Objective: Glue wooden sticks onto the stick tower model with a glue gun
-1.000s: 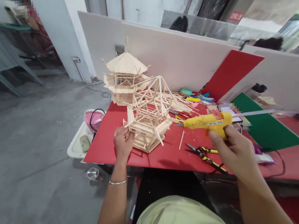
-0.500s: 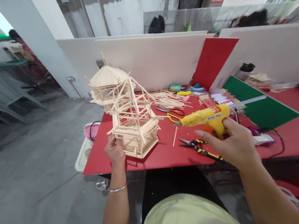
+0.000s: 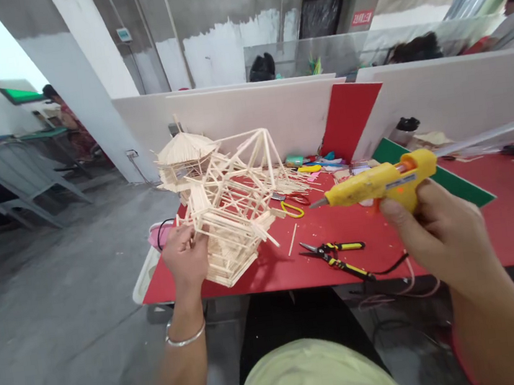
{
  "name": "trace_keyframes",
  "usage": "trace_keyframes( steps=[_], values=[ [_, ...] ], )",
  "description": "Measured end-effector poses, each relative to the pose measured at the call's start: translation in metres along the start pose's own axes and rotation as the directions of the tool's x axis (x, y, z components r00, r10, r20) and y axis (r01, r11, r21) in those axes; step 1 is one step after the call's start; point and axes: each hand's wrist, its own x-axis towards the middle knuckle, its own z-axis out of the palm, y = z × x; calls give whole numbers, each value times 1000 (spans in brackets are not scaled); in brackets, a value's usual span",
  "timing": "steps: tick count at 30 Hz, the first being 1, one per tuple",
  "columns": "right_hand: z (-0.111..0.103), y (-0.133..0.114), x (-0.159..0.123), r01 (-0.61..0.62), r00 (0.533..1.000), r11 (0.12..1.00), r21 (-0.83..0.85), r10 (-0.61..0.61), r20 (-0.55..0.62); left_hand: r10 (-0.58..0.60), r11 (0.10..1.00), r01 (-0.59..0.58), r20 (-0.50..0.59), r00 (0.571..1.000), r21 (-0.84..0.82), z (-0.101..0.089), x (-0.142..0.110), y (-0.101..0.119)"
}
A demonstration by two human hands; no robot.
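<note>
My left hand (image 3: 186,255) grips the lower left edge of a pavilion model (image 3: 235,211) built of thin wooden sticks. The model leans, tipped up off the red table, with its open roof frame toward the back right. In my right hand (image 3: 443,226) is a yellow hot glue gun (image 3: 382,182), held in the air right of the model with its nozzle pointing left. A clear glue stick (image 3: 480,139) juts from its rear. Behind the model stands a second stick model (image 3: 186,149) with a finished-looking conical roof.
Black-and-yellow snips (image 3: 340,256) lie open near the table's front edge, beside a single loose stick (image 3: 293,240). Yellow-handled scissors (image 3: 293,208) and a heap of sticks (image 3: 295,181) lie behind. A green board (image 3: 467,185) rests at right; white partitions (image 3: 297,103) stand at the back.
The pavilion model has gone from standing upright to tilted, its roof frame swinging to the back right. My right hand has moved the glue gun to the right and slightly up. The camera view has shifted.
</note>
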Motion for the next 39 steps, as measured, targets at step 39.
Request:
trace_keyframes(
  steps=[39],
  values=[
    [45,-52,24,563,823,697,-445,-526,217,475,776,-492,148,867,395,-13,15,76]
  ],
)
